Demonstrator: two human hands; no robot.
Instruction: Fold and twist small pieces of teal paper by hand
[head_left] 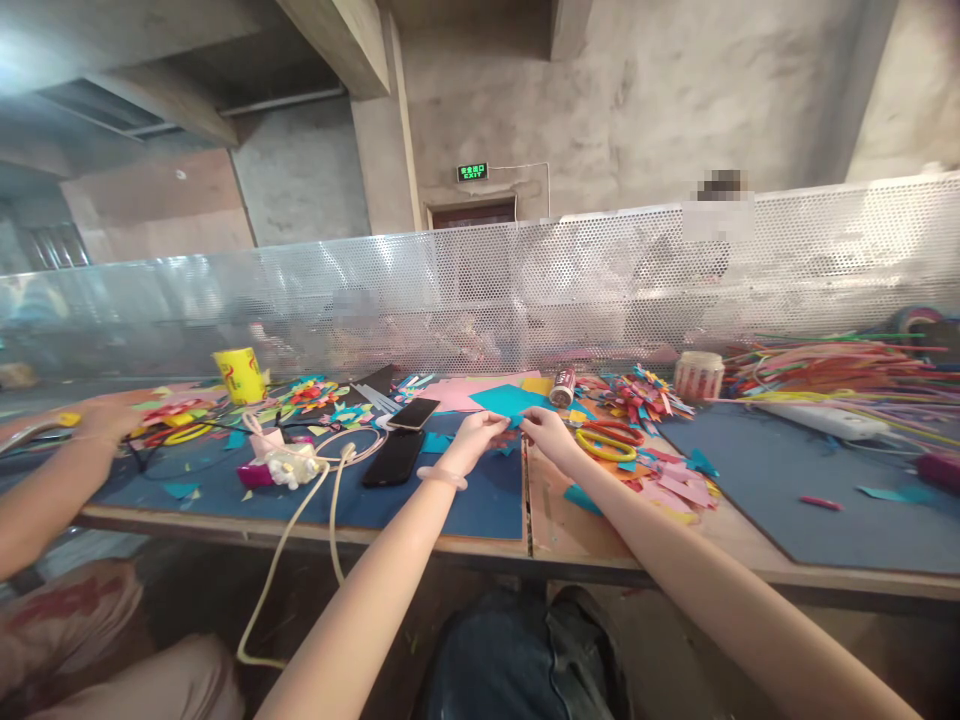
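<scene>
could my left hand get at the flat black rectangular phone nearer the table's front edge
Likely yes: the flat black rectangular phone lies near the left hand, with nothing tall between. That hand seems to be pinching a small blue paper piece, though, so it may need to let go first.

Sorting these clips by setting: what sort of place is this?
Probably a handicraft workshop: cut paper pieces litter the workbench, a perforated metal divider runs behind it, and a lit exit sign hangs on the bare, unpainted-looking wall.

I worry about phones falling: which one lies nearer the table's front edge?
The front black phone; the other phone lies farther back, toward the perforated metal panel.
</scene>
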